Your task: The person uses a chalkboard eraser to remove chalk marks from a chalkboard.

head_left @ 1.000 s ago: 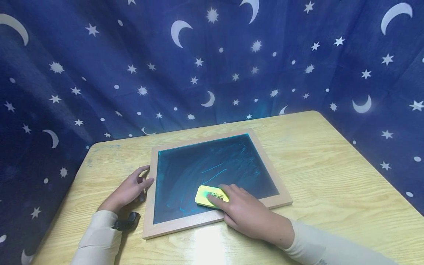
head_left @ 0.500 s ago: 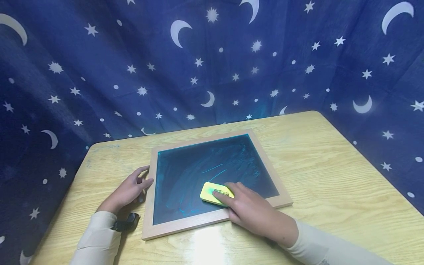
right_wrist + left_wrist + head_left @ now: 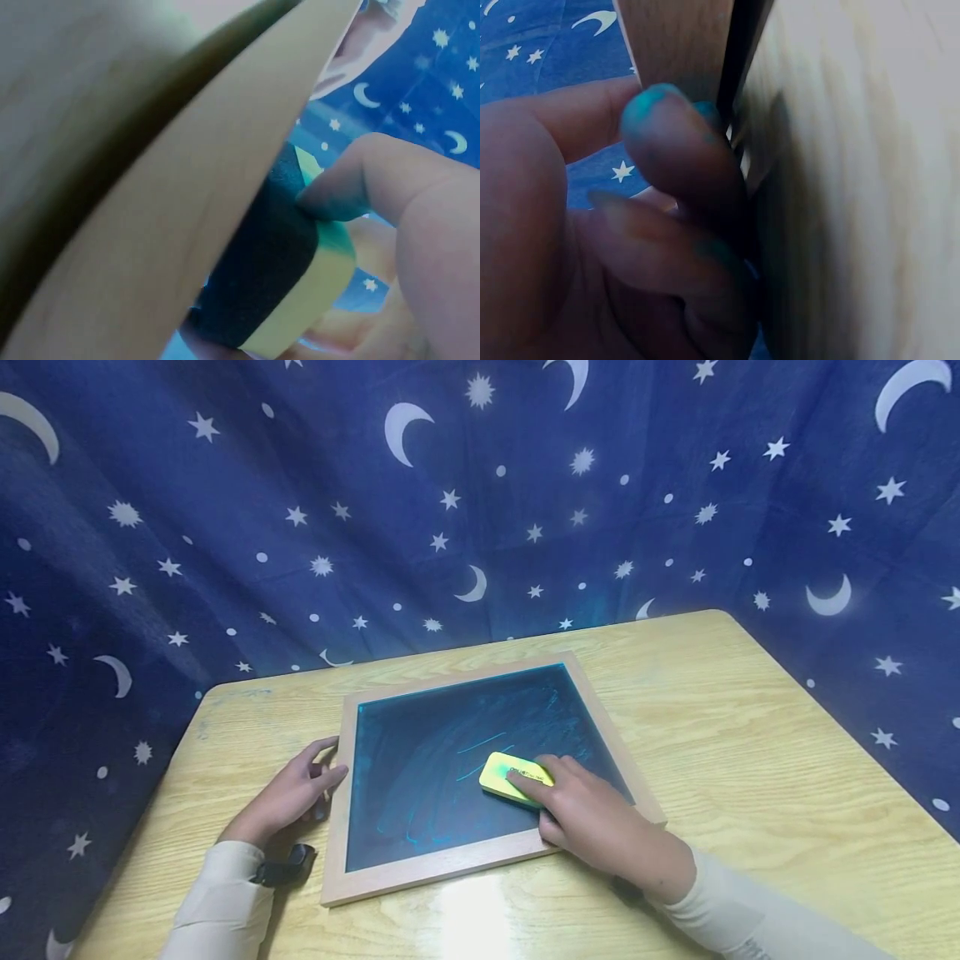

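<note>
My right hand (image 3: 600,806) grips a yellow eraser (image 3: 517,775) with a dark underside, fingers along its top and sides. In the right wrist view, the dark pad of the eraser (image 3: 259,262) shows past the wooden frame (image 3: 180,172). Beneath it lies a wood-framed blackboard (image 3: 420,768) with blue chalk strokes and smears. My left hand (image 3: 288,789) holds the frame's left edge, thumb on top and other fingers curled at the side. Blue chalk colours the fingertips (image 3: 649,112) in the left wrist view.
A pale wooden table (image 3: 735,735) carries the board. Behind and beside it hangs a dark blue curtain (image 3: 360,468) with moons and stars. A black wrist-worn piece (image 3: 288,864) sits by the left sleeve (image 3: 221,902).
The right hand has slid the eraser up and to the right, over part of the lower chalk stroke. The left hand and the board have stayed almost where they were.
</note>
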`<state>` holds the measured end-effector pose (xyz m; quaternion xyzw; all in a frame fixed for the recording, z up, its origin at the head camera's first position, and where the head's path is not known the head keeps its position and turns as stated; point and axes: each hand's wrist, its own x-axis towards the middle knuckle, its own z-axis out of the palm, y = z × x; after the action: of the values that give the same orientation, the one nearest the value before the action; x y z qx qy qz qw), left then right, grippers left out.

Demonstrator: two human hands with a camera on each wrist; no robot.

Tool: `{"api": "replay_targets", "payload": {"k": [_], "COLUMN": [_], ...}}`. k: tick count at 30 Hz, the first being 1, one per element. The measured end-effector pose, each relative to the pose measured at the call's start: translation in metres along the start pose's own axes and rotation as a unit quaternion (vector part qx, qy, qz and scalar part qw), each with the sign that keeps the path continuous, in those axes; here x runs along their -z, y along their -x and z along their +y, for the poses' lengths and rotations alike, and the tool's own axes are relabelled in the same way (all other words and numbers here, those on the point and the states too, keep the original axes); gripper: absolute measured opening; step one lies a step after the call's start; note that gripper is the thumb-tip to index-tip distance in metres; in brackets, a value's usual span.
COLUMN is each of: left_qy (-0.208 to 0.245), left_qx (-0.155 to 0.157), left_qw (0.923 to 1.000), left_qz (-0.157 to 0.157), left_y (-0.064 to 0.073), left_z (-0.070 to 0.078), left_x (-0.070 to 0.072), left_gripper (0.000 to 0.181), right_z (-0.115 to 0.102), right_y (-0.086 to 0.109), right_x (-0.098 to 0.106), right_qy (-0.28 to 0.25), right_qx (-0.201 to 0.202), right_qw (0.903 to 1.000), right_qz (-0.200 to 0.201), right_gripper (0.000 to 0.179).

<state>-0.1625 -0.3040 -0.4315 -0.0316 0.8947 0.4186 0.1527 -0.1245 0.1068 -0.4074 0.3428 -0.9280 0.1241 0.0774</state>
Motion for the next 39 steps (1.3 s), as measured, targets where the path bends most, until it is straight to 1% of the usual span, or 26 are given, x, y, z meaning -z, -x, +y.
{"api": "replay_targets", "payload": {"k": [4, 13, 20, 31, 39], "left_qy": [0.0, 0.01, 0.006, 0.016, 0.005], "left_qx": [-0.003, -0.008, -0.01, -0.005, -0.005], "left_qw": [1.0, 0.9999, 0.9999, 0.9998, 0.9999], "left_qz": [-0.001, -0.004, -0.004, -0.008, -0.007], "left_y": [-0.001, -0.001, -0.001, 0.0, 0.0], "left_z": [0.0, -0.001, -0.001, -0.003, 0.001], "left_x": [0.0, 0.001, 0.0, 0.0, 0.001], "left_gripper": [0.072, 0.072, 0.071, 0.071, 0.07], "right_z": [0.01, 0.029, 0.035, 0.025, 0.009], "right_y": [0.0, -0.002, -0.003, -0.002, -0.001], "right_x": [0.003, 0.009, 0.01, 0.008, 0.004], "right_qy": [0.006, 0.014, 0.01, 0.024, 0.009], "right_qx": [-0.012, -0.046, -0.061, -0.036, 0.009], "right_qw": [0.9999, 0.9988, 0.9981, 0.999, 0.9999], "right_qz": [0.008, 0.008, 0.007, 0.009, 0.001], "right_gripper": [0.059, 0.057, 0.058, 0.057, 0.057]}}
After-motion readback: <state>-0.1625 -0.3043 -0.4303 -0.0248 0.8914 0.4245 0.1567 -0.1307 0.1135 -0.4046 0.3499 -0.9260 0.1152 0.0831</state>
